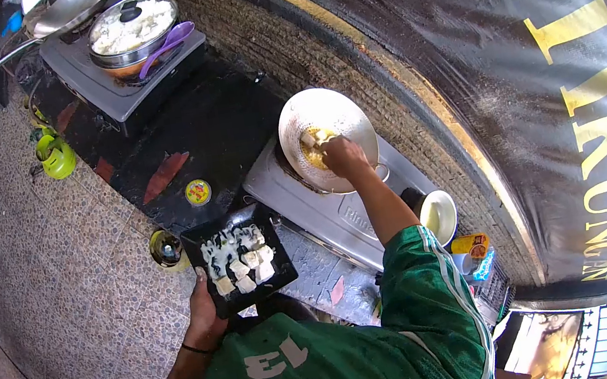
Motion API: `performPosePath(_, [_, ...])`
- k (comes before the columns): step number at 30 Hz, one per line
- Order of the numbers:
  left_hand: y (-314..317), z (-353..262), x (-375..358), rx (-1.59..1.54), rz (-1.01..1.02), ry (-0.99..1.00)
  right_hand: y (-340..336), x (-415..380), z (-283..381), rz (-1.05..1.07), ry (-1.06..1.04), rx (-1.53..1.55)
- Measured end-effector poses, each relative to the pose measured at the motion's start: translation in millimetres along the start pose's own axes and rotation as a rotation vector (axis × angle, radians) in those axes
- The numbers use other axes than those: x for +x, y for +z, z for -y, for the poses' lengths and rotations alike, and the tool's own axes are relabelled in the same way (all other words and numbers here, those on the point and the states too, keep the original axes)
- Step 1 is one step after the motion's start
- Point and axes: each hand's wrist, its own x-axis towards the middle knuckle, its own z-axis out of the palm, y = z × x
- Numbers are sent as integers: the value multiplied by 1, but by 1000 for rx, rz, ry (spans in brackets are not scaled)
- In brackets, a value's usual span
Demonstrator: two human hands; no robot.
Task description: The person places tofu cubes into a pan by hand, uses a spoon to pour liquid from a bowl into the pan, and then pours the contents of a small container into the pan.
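My left hand point(204, 308) grips the near left edge of a square black plate point(283, 268), its thumb over the rim. On the plate lie several white-coated cubes point(243, 269) that look like tofu, with wet white batter smeared among them. My right hand point(345, 157) reaches down into a wok point(345, 110) on a silver gas stove point(259, 176). Its fingers are drawn together close to pale pieces point(318, 135) in yellow oil point(312, 159). Whether a piece is between those fingertips is hidden.
A lidded pan point(133, 27) stands on another stove point(98, 82), a purple ladle point(171, 47) against it. Near my right arm are a white pot point(439, 218) and a yellow packet point(470, 245). A round yellow lid point(198, 193) lies on the black counter point(215, 113); a green gas cylinder point(56, 157) stands below.
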Motion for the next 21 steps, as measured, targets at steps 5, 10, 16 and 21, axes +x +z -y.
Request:
performPosePath(5, [2,-1,-2,15,-1,33,-27,-5,-5,46,145,190])
performPosePath(10, [-7,2,1,-13,36,41,-21,-9,-14,56,138,85])
performPosePath(16, [-8,-1,-10,-17,13,44,-16,-17,0,113,135,65])
performPosePath(21, [-14,1,-15,-32,32,52,-19,-18,1,73,36,34])
